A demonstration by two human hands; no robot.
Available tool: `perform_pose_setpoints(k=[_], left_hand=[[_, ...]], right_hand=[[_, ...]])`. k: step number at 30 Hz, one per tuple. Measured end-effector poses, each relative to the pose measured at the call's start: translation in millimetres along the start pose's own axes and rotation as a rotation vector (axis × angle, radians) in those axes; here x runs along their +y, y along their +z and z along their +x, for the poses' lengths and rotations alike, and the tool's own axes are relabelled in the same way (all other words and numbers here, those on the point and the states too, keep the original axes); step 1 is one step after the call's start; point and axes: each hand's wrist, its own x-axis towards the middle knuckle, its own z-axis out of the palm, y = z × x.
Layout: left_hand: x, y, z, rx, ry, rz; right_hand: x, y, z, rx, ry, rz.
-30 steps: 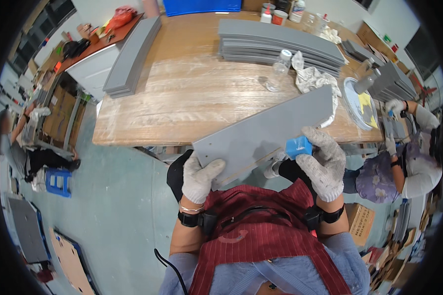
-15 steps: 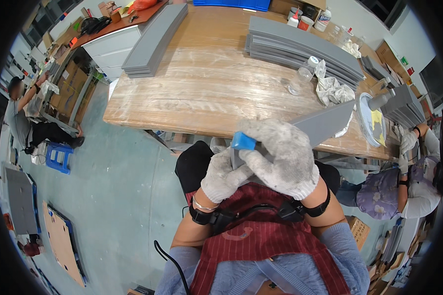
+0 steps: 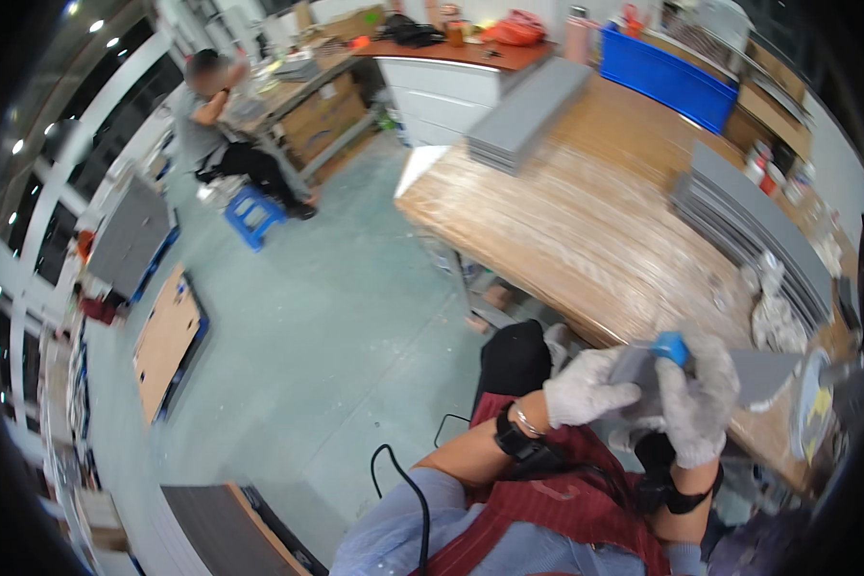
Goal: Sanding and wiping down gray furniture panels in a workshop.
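A long grey board runs across my lap at the table's near edge, passing behind my right hand. Gloved in dusty white, my left hand grips the board near its left end, thumb on the near side. My right hand, in the same kind of glove, is closed on a small blue block that is at the board's upper edge. Motion blur hides whether the block touches the board. Part of the board between the hands is covered by the right glove.
The wooden table carries a stack of grey boards at its far left and another stack at right, beside a crumpled white cloth. A blue bin stands at the back. A person sits on a blue stool farther left.
The view has swung left, so the table and hands appear farther right. Both hands keep their hold on the board and the blue block. The person at right has mostly left view.
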Motion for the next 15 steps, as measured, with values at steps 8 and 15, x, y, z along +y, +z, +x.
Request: perform_pose_setpoints(k=[8,15], left_hand=[[1.5,-4.1,-6.5,0.016,-0.009,0.214],[9.5,15.8,-21.4,0.206,-0.114,0.159]], right_hand=[[65.7,-18.9,-21.8,0.195,0.406,0.111],[34.0,-29.3,-20.9,0.098,-0.182,-0.201]])
